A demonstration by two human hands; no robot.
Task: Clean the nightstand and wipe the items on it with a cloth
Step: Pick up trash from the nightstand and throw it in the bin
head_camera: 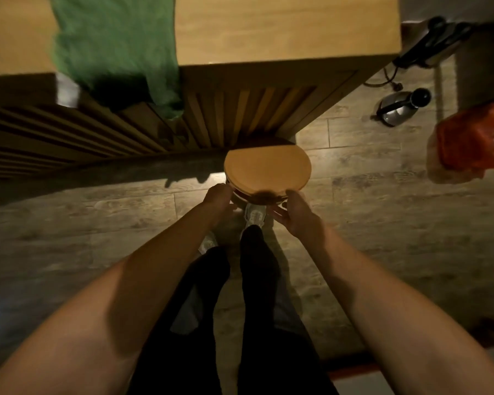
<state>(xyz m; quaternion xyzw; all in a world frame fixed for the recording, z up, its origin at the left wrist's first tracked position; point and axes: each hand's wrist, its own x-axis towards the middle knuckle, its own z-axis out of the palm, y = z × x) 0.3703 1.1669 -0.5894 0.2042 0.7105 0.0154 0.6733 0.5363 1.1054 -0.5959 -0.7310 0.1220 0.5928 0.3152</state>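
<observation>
Bare forearms reach down to a round wooden stool [267, 170] standing on the floor below the nightstand [285, 29]. Left hand [218, 196] and right hand [297, 212] grip its near rim. Green cloth [114, 49] drapes over the nightstand's top edge, above-left of the stool.

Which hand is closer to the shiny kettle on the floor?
The right hand. It holds the round wooden tray on the side toward the kettle; the left hand holds the far side.
</observation>
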